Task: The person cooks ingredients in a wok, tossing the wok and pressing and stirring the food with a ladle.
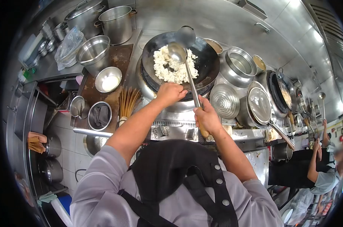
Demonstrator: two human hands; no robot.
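Observation:
A large black wok [210,62] sits on the burner in front of me, with pale, lumpy food [163,70] spread over its left and middle part. My left hand [172,94] is closed at the wok's near edge, apparently gripping its rim; the exact hold is hidden under the fingers. In my right hand [208,116] is the long handle of a metal ladle [190,73], which ends in wood. The ladle's bowl is over the food near the middle of the wok.
On the left stand a bowl of white stuff [110,80], a bamboo brush [128,101] and metal pots [116,24]. To the right are a perforated strainer [224,101], stacked pans [259,102] and a second wok [281,90]. Co-workers [326,170] stand farther right.

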